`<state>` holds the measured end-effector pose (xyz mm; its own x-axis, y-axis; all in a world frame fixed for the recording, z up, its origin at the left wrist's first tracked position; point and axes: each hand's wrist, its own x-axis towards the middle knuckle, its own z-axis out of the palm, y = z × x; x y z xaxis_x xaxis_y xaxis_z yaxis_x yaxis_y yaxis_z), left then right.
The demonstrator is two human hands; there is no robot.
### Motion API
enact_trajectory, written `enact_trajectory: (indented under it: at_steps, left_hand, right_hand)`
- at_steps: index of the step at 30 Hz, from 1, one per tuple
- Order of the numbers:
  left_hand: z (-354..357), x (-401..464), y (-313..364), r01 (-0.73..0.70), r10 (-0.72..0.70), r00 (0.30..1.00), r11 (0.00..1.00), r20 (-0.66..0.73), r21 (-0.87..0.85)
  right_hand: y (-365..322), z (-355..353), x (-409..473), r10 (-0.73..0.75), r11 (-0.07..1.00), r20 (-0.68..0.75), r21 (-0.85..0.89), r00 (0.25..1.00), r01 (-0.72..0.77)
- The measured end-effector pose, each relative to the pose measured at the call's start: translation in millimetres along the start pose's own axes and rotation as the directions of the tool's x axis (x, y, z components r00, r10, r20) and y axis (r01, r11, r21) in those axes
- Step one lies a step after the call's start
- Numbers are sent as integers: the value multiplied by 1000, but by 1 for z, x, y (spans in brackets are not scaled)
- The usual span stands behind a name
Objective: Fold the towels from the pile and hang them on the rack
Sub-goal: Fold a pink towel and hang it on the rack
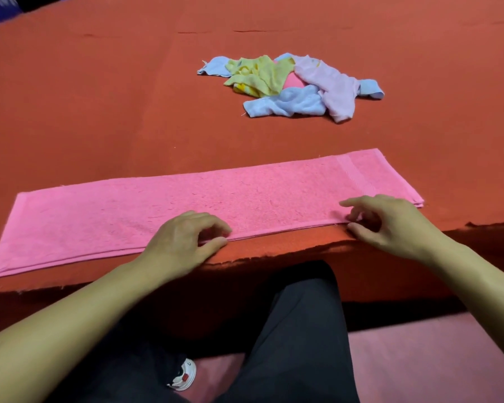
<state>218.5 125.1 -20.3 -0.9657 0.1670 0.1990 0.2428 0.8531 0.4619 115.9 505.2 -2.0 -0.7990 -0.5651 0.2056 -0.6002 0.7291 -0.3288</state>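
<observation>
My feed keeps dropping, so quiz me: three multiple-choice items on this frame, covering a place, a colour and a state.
1. Where does the pile of towels lie?
A. beyond the pink towel
B. on the floor
C. in the person's lap

2. What colour is the long towel nearest the person?
A. yellow
B. pink
C. blue

3. What state is it in?
A. crumpled
B. hanging
C. folded flat

Answers: 1 A, it sits farther out on the red table. 2 B, it is pink throughout. 3 C, layered edges show where the left hand and right hand pinch its near edge.
</observation>
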Motion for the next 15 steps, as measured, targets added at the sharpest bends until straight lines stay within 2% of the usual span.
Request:
enact_trajectory:
  at_steps: [4, 7, 11, 15]
  left_hand:
    - [-12, -4, -4, 39, -39, 999, 997, 8, -62]
    - [-29, -17, -18, 87, -91, 995, 993, -51, -80]
    - [-62, -48, -59, 188, -190, 961, 982, -200, -26]
    - [-101, -76, -118, 333, -314, 872, 943, -376, -15]
  right_hand:
    - [-36, 0, 18, -65, 996, -42, -69, 997, 62]
    - [-84, 13, 50, -148, 989, -24, -13, 989, 147]
    - [-158, 47, 98, -277, 960, 22, 58, 961, 275]
    - [-226, 88, 145, -351, 931, 75, 138, 933, 339]
